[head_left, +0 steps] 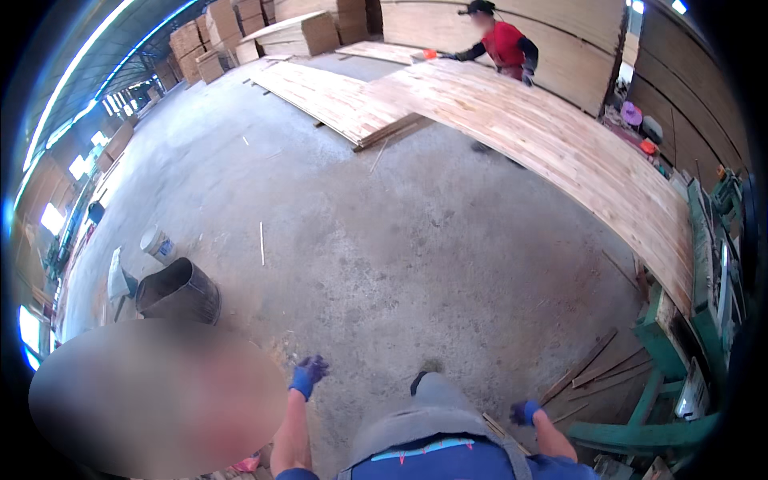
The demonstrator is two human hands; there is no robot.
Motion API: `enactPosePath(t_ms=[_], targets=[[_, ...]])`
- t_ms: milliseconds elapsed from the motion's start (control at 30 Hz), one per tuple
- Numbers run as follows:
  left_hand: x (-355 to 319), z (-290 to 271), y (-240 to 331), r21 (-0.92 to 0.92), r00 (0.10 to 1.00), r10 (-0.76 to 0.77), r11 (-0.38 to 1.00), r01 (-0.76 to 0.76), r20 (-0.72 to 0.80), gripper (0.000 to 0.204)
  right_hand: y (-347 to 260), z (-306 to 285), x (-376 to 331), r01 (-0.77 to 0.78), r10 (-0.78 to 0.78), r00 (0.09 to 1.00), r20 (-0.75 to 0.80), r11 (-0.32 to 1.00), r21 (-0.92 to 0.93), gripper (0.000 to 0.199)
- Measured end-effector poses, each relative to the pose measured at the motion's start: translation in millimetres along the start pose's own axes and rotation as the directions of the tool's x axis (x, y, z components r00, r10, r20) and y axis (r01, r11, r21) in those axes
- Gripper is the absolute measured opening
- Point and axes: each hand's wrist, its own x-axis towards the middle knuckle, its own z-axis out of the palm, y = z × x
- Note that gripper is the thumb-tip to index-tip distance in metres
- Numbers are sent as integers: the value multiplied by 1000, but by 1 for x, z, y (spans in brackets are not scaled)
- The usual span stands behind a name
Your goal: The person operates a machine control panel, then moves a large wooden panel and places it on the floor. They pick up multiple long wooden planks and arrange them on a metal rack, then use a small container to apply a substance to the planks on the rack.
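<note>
On the far left, we see bright windows (pixel 54 218). A pale, pointy thing (pixel 118 276) is on the gray floor (pixel 344 240), and we can't tell what it is. Just right of it is a black bin (pixel 192 294) with a wide open top. A white bucket (pixel 160 245) is just past the bin. Next comes a thin stick (pixel 262 244), lying flat, farther out than our left hand (pixel 309 376). That hand is gloved in blue. Its fingers are spread apart, and we see nothing in them. The bin is farther left, and the hand does not touch it.

Far away, tall wood stacks (pixel 296 38) stand behind a low pile of wood (pixel 320 96). A worker (pixel 506 46) in red stands on the far side of a long wood board (pixel 552 144). One of the worker's hands is by a small orange thing (pixel 430 54), but we can't tell if it is held. The board goes from the far middle to the near right, well apart from both our hands.

Our right hand (pixel 525 412) is near us, gloved in blue too. We can't tell if its fingers are apart or together. Loose wood strips (pixel 592 368) lie to its right, close by. Right of that, a green metal frame (pixel 648 436) stands by the board's near end.
</note>
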Motion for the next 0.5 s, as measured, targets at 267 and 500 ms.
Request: enactPosePath(t_ms=[267, 500], targets=[[104, 46, 27, 256, 736, -625, 691, 676, -260, 42, 67, -429, 163, -147, 709, 676, 202, -139, 979, 26], [417, 145, 112, 392, 903, -430, 833, 391, 14, 43, 204, -392, 230, -272, 666, 447, 597, -535, 800, 28]])
